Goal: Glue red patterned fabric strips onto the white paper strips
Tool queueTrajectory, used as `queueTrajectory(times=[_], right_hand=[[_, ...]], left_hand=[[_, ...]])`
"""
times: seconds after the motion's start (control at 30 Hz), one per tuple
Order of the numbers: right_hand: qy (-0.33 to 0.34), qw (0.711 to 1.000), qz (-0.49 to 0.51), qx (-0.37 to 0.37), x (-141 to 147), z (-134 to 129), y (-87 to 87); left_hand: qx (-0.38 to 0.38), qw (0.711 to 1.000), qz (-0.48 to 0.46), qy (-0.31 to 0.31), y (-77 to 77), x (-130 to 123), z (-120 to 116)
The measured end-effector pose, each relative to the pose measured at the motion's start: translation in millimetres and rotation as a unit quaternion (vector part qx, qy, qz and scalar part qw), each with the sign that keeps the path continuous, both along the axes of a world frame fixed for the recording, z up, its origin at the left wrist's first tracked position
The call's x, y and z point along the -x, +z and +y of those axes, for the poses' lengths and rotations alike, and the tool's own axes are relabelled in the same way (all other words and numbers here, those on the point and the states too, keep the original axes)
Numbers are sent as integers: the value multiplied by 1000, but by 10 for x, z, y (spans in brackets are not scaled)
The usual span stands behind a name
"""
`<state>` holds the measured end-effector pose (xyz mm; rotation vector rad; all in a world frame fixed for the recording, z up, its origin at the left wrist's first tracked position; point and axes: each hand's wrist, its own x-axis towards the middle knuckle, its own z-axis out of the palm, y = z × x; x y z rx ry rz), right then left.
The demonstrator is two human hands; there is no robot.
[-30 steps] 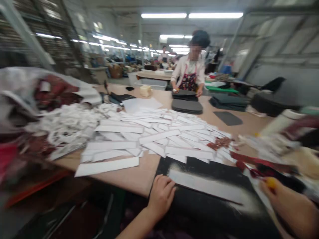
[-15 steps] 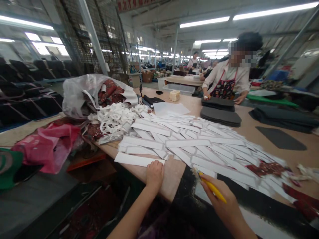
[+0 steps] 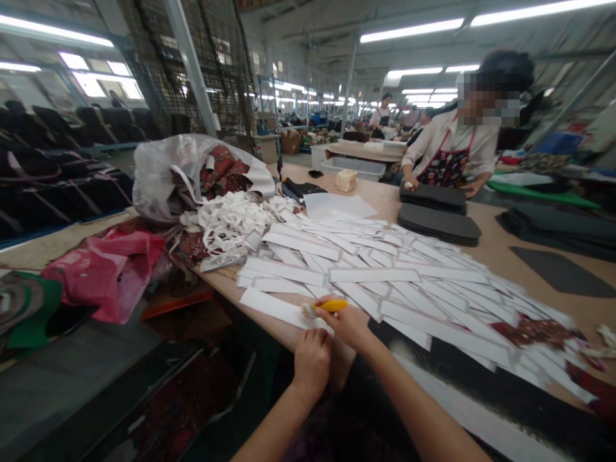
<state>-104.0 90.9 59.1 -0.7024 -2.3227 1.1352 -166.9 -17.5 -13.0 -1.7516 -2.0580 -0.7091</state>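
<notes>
My right hand (image 3: pixel 347 326) is closed round the yellow handle of a brush (image 3: pixel 334 305). The pale bristles meet a white strip (image 3: pixel 269 307) lying along the table's front edge. My left hand (image 3: pixel 312 360), fingers bent and pressed together, holds down the strip's near end, just in front of the brush. Beyond both hands spreads a loose heap of similar white strips (image 3: pixel 373 276), many overlapping. To the right of my right hand, a black sheet (image 3: pixel 462 359) with a pale smear lies under part of the heap.
Tangled white offcuts (image 3: pixel 231 224) and a clear plastic bag (image 3: pixel 158 176) of red patterned cloth sit at the left. Across the table (image 3: pixel 500 256), a co-worker (image 3: pixel 450 151) handles dark stacked pieces (image 3: pixel 437 223). A yellowish block (image 3: pixel 345 180) stands farther back. Pink plastic (image 3: pixel 113 269) lies left.
My right hand has carried the brush leftward from the black sheet onto the white strip. The strip has turned slightly, its near end now closer to me, with my left hand still on it.
</notes>
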Motion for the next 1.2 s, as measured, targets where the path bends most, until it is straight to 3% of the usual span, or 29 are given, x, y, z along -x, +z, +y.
queueTrajectory(times=[0.1,0.23,0.3,0.43,0.53,0.6,0.8,1.0,1.13,1.2], right_hand=[[-1,997,-75,-32,-41,47,50],[-83,966,-203,-136,-363,72,235],[-90,966,-183,-160,-453,39,293],[-48,978,-149,-135,-466,-38,299],[-117,963,-190,-154,-513,-46,309],[-141,967,-142,-159,-584,-54,310],[-157,978,31,-135,-695,-179,51],[-151,976,7,-155,-653,-286,-185],[-115,975,9,-192,-572,-339,-309],[-96,963,-24,-249,-499,-375,-381]], left_hand=[[-16,1000,10,13,15,-14,3],[25,1000,-11,11,72,-32,-14],[36,999,-27,14,97,-31,-20],[71,996,-56,24,167,-8,-12],[112,991,-64,25,240,6,3],[129,989,-70,25,279,8,11],[161,977,-141,20,371,67,39],[185,961,-205,-9,465,213,77],[150,948,-281,-23,372,225,83],[89,929,-358,-17,302,235,106]])
